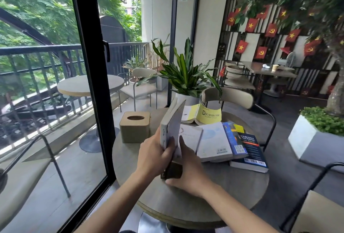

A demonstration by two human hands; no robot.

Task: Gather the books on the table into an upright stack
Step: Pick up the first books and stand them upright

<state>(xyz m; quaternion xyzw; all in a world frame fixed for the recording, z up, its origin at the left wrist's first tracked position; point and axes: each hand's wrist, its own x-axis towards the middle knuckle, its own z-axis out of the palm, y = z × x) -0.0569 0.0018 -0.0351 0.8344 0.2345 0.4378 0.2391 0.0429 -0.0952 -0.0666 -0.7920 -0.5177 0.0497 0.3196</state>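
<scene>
Right now, from the head view, I see both hands meeting over the near middle of the round tabletop point(232, 191). My left hand point(155, 156) wraps the lower spine side of a pale grey book point(172, 119) that stands tilted, its top leaning away toward the far side; the fingers point(168, 152) curl round its front edge and pinch it against the thumb. My right hand point(188, 173) sits just beside, its thumb pressed up along the same cover, the other fingers folded down on a small dark book point(172, 171) whose lower corner touches the tabletop. Whether the dark one is fully gripped or only steadied, I cannot tell.

Behind the hands, a white book point(191, 136) lies flat, partly hidden by the raised cover. Touching its right side lies a second white book with a barcode point(214, 141), then a blue book point(233, 139) overlapping that one's edge, and a dark navy book point(251, 151) under it at the right, near the rim. Farther back, a yellow book point(208, 115) lies open, face down, its cover bowed upward.

To the left of the raised book stands a tan tissue box point(135, 126), apart from the books. Beyond the tabletop are a beige chair point(227, 97) and a potted plant point(186, 76).
</scene>
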